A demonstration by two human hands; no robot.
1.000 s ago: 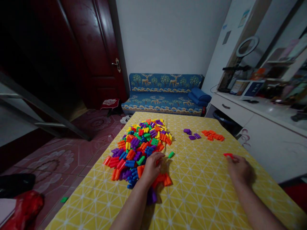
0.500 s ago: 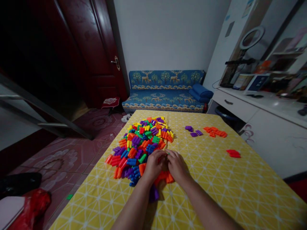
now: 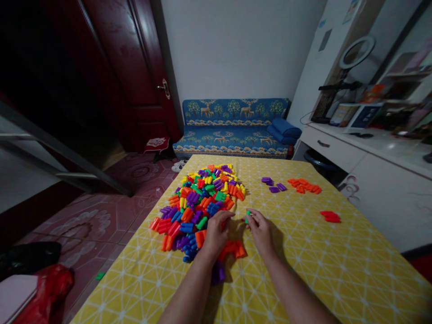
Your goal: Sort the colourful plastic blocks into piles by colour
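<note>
A heap of colourful plastic building blocks (image 3: 194, 198) lies on the table. My left hand (image 3: 218, 230) rests at the heap's right edge, fingers loosely curved, thumb and forefinger apart, with nothing visible held between them. Part of its palm side is hidden. Just right of it, my right hand (image 3: 261, 231) pinches a small green block (image 3: 248, 217) between thumb and fingers, above the cloth. Orange blocks (image 3: 239, 249) lie below and between the two hands. A purple block (image 3: 218, 272) sits near my left wrist, partly covered by the forearm.
Sorted by colour on the yellow tablecloth (image 3: 290, 265) are purple blocks (image 3: 274, 185), orange blocks (image 3: 304, 186) and red blocks (image 3: 330, 217). Beyond the table stands a blue sofa (image 3: 232, 130). A white cabinet (image 3: 381, 180) flanks the right side. One green block (image 3: 100, 276) lies on the floor.
My right hand has moved right, away from my left hand, and the green block in its fingers now shows clearly. The left hand stays nearly in place beside the heap.
</note>
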